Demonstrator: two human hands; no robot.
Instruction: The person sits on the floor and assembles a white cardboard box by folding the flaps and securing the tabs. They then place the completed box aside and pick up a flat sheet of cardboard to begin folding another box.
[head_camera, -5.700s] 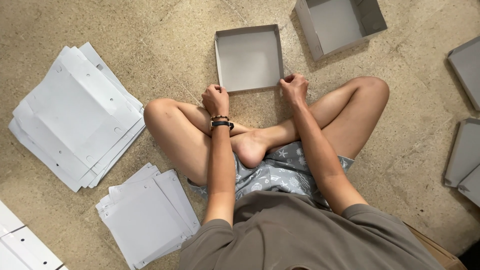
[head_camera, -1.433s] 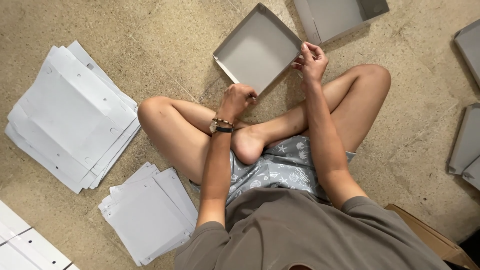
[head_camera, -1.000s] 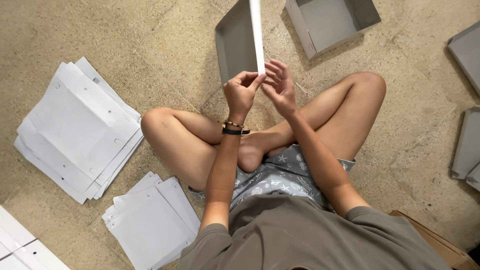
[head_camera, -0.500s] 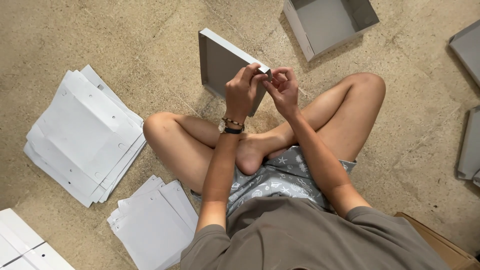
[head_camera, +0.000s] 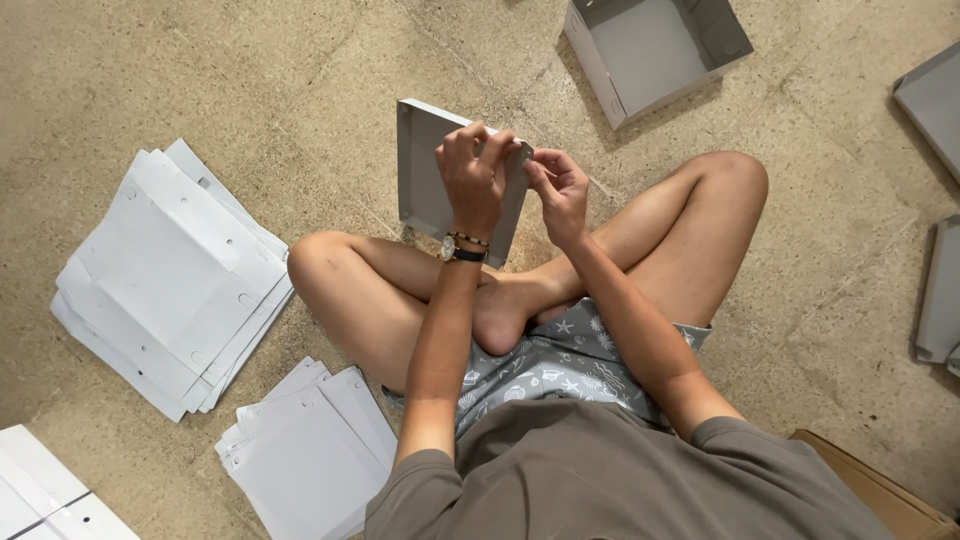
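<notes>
Head view, looking straight down on a person seated cross-legged on the floor.

Item in hand: shallow grey box (head_camera: 425, 170), upper centre of the frame, tipped up on edge above the shins, its outer base turned toward the left of the frame. Its long side runs from upper left down toward the ankles; the near top corner sits at centre, where both hands meet.

Left hand (head_camera: 475, 180): closed over that top corner from above, fingers curled across the rim, wrist with a watch and bracelet just below. It carries the box and is the nearer of the two to the box body.

Right hand (head_camera: 560, 190): just to the right of the same corner, fingertips (head_camera: 533, 168) pinched together at the rim edge. Whether they nip a flap or only touch it cannot be told. The box lies to the left of this hand.

Surface: speckled beige floor (head_camera: 250, 70), hard and flat.

Surroundings: large stack of flat white sheets (head_camera: 170, 275) at left; smaller stack (head_camera: 305, 450) at lower left; more white sheets (head_camera: 50, 495) in the bottom-left corner. One finished open grey box (head_camera: 650, 50) at upper right, well apart from the hands. Further grey pieces (head_camera: 935, 95) along the right edge. Brown carton corner (head_camera: 880, 490) at lower right.
</notes>
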